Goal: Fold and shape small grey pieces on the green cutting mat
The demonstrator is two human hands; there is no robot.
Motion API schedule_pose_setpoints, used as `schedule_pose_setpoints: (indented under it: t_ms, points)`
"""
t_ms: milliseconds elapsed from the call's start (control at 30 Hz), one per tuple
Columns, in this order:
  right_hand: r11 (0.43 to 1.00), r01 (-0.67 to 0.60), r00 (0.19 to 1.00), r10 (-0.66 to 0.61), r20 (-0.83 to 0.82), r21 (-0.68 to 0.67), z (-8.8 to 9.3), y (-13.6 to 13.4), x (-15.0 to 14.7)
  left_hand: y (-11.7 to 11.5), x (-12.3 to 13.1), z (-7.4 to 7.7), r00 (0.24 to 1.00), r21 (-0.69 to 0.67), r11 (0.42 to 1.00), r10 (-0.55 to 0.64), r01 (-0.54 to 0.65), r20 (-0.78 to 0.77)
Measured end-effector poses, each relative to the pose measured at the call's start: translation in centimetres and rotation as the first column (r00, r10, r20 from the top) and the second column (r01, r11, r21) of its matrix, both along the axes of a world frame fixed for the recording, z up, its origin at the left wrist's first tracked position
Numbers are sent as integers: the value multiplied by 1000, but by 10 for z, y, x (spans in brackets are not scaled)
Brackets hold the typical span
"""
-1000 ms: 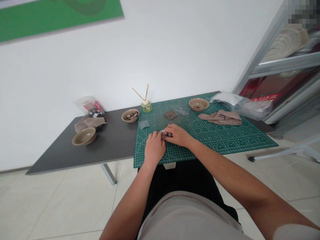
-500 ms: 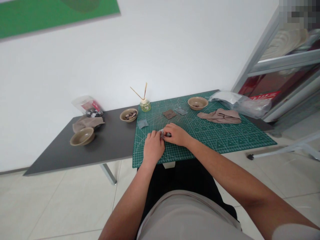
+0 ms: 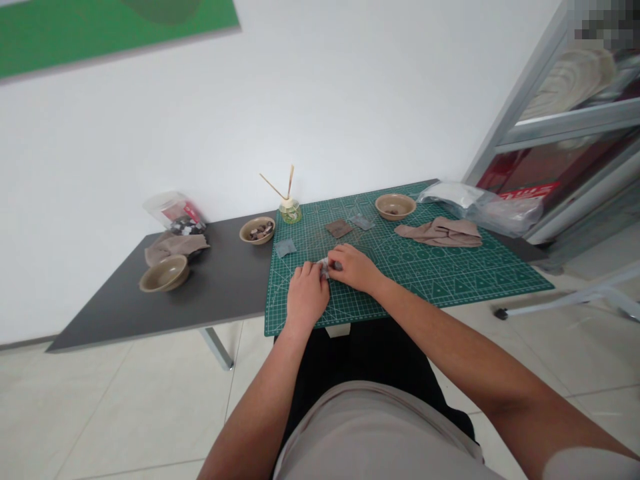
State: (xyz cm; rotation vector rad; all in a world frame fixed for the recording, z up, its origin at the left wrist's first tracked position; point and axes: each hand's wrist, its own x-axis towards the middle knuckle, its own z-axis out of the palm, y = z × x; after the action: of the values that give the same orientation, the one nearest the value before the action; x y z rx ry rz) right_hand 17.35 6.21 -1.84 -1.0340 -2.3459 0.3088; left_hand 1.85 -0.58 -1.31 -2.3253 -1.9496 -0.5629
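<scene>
Side by side on the green cutting mat (image 3: 420,267), near its front edge, both of my hands are at one small grey-white piece (image 3: 325,268). My left hand (image 3: 307,291) has its fingers bent and closed at the piece's left side. From the right, my right hand (image 3: 354,268) pinches it with fingertips and thumb. My fingers cover most of the piece, so its kind cannot be made out. Just beyond lie a small grey square (image 3: 285,248), a brown square (image 3: 339,229) and another grey piece (image 3: 362,221).
A bowl (image 3: 257,231) of small dark and pale pieces stands left of a reed diffuser (image 3: 291,211). Another bowl (image 3: 395,207) and a brown cloth (image 3: 443,233) are on the right. Farther left are a bowl (image 3: 165,275), a cloth (image 3: 173,245) and a plastic bag (image 3: 175,210).
My right hand has shifted very slightly, and its fingertips have moved a little on the small piece. My left hand stays in place.
</scene>
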Motion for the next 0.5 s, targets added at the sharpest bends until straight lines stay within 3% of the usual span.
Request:
schedule_pose_setpoints:
  t_ms: [233, 500]
  points:
    - [983, -182, 983, 182, -29, 12, 1, 0, 0, 0, 0, 0, 1000, 0, 1000, -11, 11, 5]
    - [997, -69, 997, 70, -20, 45, -1, 1, -1, -1, 1, 1, 1000, 0, 1000, -3, 3, 16]
